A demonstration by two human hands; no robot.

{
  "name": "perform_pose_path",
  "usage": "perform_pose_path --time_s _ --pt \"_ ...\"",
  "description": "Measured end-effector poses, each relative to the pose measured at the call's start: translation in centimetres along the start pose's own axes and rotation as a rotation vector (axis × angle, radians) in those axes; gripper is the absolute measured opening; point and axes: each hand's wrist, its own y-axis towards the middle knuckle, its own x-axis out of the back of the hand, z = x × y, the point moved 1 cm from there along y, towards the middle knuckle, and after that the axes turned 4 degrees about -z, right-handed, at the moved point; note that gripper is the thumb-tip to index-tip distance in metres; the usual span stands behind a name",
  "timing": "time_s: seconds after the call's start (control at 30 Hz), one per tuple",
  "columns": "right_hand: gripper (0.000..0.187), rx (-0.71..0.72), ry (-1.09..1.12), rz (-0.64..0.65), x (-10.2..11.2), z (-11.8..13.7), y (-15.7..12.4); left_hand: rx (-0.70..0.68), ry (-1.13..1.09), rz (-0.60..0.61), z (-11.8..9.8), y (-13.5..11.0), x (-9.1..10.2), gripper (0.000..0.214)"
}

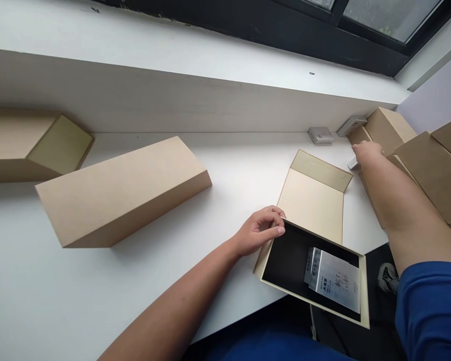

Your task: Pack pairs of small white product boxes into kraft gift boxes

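Head view: left hand (261,230) closed on the far-left corner of the open tan cardboard box with black lining (285,260), thumb along the rim. A flat silver foil packet (332,280) lies inside, just right of that hand. Right hand (366,150) is stretched out well apart, at a small grey block (352,163) beside the stacked tan boxes (432,170) (its grip cannot be told).
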Motion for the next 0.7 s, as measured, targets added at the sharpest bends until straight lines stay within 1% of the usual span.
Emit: perform_pose_path --time_s 0.1,0.17,0.23,0.37,0.47,0.6,0.7 --pt "0.042 0.002 -0.042 0.005 0.9 0.5 -0.4 -0.006 -0.006 0.000 -0.1 0.0 0.0 0.024" --pt "0.042 0.017 -0.004 -0.035 1.6 0.9 -0.6 -0.011 -0.009 0.002 -0.1 0.0 0.0 0.025" --pt "0.041 0.000 0.073 -0.094 2.3 1.1 -0.8 -0.012 -0.011 0.003 -0.1 0.1 0.0 0.025" --pt "0.047 -0.128 0.331 -0.246 3.5 1.2 -0.9 -0.013 -0.010 0.004 0.0 0.1 0.0 0.025" --pt "0.042 -0.216 0.600 -0.333 4.1 1.3 -0.6 -0.009 -0.008 0.006 0.0 0.1 0.0 0.025" --pt "0.039 -0.269 0.939 -0.325 4.2 2.0 0.3 -0.003 -0.003 0.008 0.0 0.1 0.1 0.024" --pt "0.040 -0.293 1.039 -0.312 4.3 2.5 1.2 -0.003 -0.001 0.010 0.0 0.1 0.1 0.025"
